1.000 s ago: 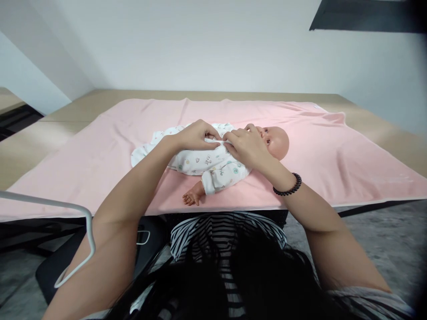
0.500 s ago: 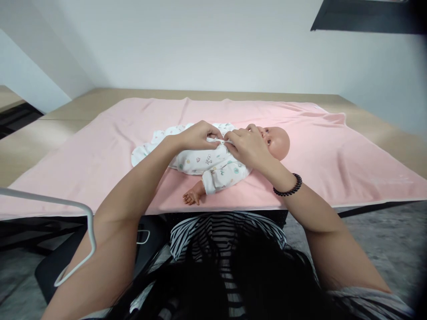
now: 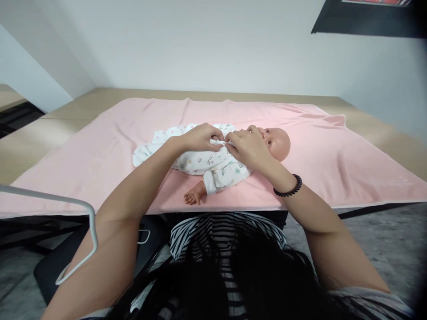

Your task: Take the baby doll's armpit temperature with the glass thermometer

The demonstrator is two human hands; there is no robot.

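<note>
Hands barely moved, pinching printed outfit; blanket tag unreadably small

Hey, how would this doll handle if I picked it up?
The doll would probably feel slick at its smooth, bare head, which might roll, being round. Its outfit is likely floppy, since it wrinkles, and should give an easier grip.

We face a plain, smooth white wall, a dark, straight-edged frame high on its right. A pale, wood-grained table stretches along it. Below, we see a mottled grey floor and a black, round-cornered seat. Our light is soft.
</note>
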